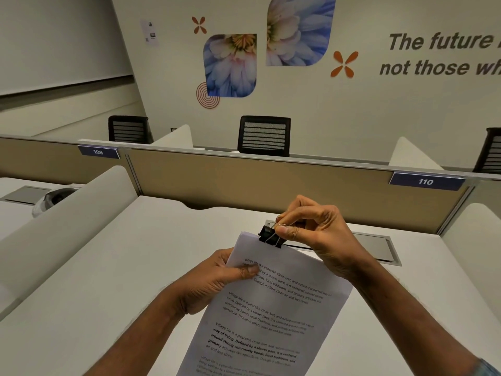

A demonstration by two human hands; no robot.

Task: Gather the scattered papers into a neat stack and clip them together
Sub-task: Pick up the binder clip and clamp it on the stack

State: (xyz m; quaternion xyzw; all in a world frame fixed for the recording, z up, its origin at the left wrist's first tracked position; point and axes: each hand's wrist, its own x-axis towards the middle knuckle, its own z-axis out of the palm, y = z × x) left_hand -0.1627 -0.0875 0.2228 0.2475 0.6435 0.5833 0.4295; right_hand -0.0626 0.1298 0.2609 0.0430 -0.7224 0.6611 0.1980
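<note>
**Cubicle table: binder clip at the top edge of the stack**

White table (108, 280) in a partitioned office bay; the stack was held above it, not lying on it. Left hand (217, 283): grip closed on the left edge of the papers (271, 308), thumb on the top sheet. Binder clip (271, 237) sat at the stack's top edge. Right hand (314, 234): grip pinched on the clip's wire levers.

Judgement: the left grip should hold firm so the edges lie flush. The clip's mouth should go fully over all sheets, square to the edge, and the levers be let go slowly. A loose hold risked fanned sheets.

Writing: partition tag "109" (98, 152); top sheet, repeated paragraphs beginning "Village life is a peaceful, close-knit"; tag "110" (425, 181); wall lettering (439, 42) "The future" / "not those wh", cut off by the frame.
</note>
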